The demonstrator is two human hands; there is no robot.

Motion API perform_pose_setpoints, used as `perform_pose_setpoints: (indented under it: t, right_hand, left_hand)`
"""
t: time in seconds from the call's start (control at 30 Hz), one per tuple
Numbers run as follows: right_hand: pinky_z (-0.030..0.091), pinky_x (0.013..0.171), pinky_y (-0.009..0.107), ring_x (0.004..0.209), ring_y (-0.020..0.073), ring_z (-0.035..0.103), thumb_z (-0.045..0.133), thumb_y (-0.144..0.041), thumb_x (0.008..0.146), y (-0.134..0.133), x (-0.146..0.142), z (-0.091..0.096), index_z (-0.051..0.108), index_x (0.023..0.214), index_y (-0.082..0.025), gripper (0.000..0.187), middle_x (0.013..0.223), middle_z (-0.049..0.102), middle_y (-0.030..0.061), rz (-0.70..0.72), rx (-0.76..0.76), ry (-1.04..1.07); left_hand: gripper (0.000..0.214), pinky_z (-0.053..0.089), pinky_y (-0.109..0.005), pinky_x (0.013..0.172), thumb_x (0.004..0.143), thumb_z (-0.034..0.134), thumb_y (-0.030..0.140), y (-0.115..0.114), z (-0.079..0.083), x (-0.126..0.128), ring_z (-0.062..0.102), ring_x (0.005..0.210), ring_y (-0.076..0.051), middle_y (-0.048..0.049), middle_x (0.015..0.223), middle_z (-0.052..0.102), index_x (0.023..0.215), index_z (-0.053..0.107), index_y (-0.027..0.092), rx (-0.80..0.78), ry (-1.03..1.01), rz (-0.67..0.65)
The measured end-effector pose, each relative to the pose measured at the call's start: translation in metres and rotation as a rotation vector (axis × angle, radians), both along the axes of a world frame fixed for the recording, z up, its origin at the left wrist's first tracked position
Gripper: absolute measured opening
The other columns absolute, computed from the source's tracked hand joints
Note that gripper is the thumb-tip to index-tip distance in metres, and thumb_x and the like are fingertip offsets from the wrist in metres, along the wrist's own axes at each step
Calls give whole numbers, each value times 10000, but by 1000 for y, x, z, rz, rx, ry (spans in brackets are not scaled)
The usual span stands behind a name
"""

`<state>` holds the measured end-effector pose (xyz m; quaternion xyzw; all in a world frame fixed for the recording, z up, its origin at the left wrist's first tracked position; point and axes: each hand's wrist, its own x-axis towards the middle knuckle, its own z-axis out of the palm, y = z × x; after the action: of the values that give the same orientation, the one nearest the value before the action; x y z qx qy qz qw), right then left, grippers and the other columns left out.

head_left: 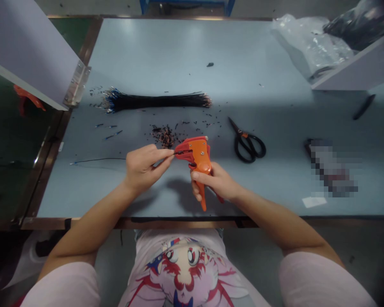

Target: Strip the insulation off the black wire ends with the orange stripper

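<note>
1. The left hand (145,168) is closed in a pinch on a thin black wire (182,152), thumb and fingers gripping near its tip. The wire's end sits in the jaws of an orange wire stripper (201,160). Holding it this close to the tip probably keeps the end from bending.
2. The right hand (216,181) clenches the stripper's handles and holds the tool tilted above the tabletop (179,51), its jaws turned toward the left hand, likely so the wire can enter without a reach.
3. Left of the hands, a long thin strand (97,160) lies on the tabletop and runs toward the left hand. Whether it is the same wire cannot be told.
4. Just above the hands lies a heap of wire scraps (164,136), within easy reach of the work.
5. Farther up, a black wire bundle (153,101) lies with its ends aligned, perhaps for drawing single wires. Scissors (246,140) lie to the right, handles nearest the right hand.
6. Plastic bags (310,44) sit at the upper right; a pixelated object (331,168) at right cannot be made out.
</note>
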<state>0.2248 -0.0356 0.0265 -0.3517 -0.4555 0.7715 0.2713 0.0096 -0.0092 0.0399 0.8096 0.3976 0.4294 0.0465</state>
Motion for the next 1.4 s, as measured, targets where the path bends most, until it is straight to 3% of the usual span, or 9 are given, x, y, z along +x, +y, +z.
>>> perform_pose_setpoints:
  t: [0.27, 0.73, 1.1, 1.4]
  right_hand:
    - [516, 426, 232, 437, 124, 603, 638, -406, 827, 0, -1, -2, 525, 682, -134, 328, 552, 605, 8, -4, -23, 3]
    - [494, 380, 212, 396, 116, 583, 646, -426, 811, -1, -3, -1, 516, 653, -142, 350, 512, 587, -4, -23, -52, -23]
    - [384, 316, 178, 319, 94, 510, 618, -460, 824, -1, -3, -4, 497, 559, -149, 426, 419, 522, -22, -63, -25, -110]
    - [425, 350, 184, 342, 99, 539, 618, -483, 821, 4, -3, -1, 503, 659, -156, 383, 473, 563, -19, -90, -94, -84]
  left_hand:
    - [53, 379, -168, 496, 781, 641, 169, -2, -7, 8, 509, 485, -48, 32, 617, 661, 759, 689, 175, -107, -98, 65]
    - [74, 382, -150, 498, 769, 631, 166, -3, -7, 9, 514, 484, -38, 33, 645, 686, 752, 703, 175, -160, -133, 86]
    - [86, 318, -151, 454, 751, 620, 156, -5, -6, 10, 403, 418, -26, 74, 492, 538, 707, 692, 175, -193, -99, 111]
    - [102, 326, -157, 473, 753, 614, 151, -1, -4, 9, 424, 429, -30, 74, 496, 544, 688, 686, 182, -205, -46, 125]
